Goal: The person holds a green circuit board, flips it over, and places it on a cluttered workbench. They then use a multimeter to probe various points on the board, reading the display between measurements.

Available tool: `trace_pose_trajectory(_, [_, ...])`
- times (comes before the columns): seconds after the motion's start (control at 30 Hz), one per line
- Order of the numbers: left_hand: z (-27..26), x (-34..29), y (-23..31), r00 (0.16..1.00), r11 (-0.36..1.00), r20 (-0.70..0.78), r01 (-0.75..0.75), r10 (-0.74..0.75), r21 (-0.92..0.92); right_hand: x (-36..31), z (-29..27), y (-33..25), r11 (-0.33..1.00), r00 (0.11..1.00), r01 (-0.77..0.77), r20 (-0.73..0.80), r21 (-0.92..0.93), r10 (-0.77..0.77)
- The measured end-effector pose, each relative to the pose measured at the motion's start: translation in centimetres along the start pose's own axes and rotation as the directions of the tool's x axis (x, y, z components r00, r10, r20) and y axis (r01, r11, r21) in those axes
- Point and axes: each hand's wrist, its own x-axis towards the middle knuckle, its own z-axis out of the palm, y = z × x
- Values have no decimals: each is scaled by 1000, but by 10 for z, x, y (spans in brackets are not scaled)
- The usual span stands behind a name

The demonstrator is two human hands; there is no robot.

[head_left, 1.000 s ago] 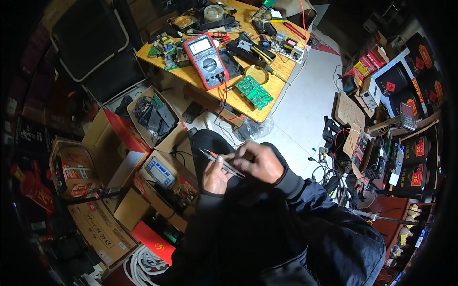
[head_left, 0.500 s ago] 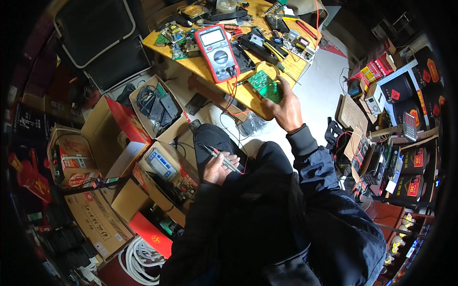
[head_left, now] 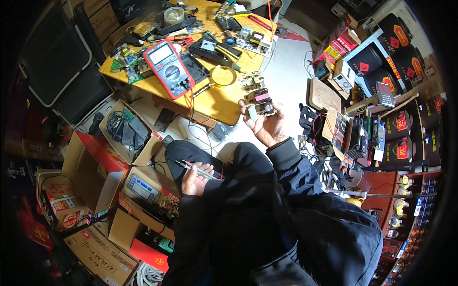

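My right hand grips a circuit board by its near end, just off the table's right edge. Its component side faces up, with a pink-wrapped part and a pale heatsink-like piece. Over my left thigh, my left hand is closed around a pair of test probes, tips pointing up and left. Their leads run up to a red-and-grey multimeter lying on the wooden table. Between the meter and the board lies a magnifying glass with a yellow rim.
Pliers, a red pen-like tool and loose boards crowd the table. Open cartons stand at my left, one holding black adapters. A black folding chair is at the far left. Shelves with boxed goods line the right.
My right hand has turned the circuit board from its green solder side to its component side. My left hand still holds the probes. The whole view has shifted, moving the table leftward.
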Motion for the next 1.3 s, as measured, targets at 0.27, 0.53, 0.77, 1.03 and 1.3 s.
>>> trace_pose_trajectory(0.27, [0,-2,-1,999,998,-20,-45,46,33,-6,-6,-9,983,1000,-11,26,185,6])
trace_pose_trajectory(0.53, [0,-1,0,999,998,-20,-43,44,38,-6,-14,-11,985,998,-25,-45,169,33])
trace_pose_trajectory(0.77, [-1,0,2,999,998,0,-54,54,31,-5,-19,-7,977,999,-28,-35,210,36])
trace_pose_trajectory(1.03, [-7,-4,3,997,997,-24,-66,67,36,-2,-27,-1,979,997,-43,-51,202,55])
trace_pose_trajectory(1.3, [-12,-2,3,996,996,-18,-84,84,43,-4,-27,0,985,996,-29,-78,171,43])
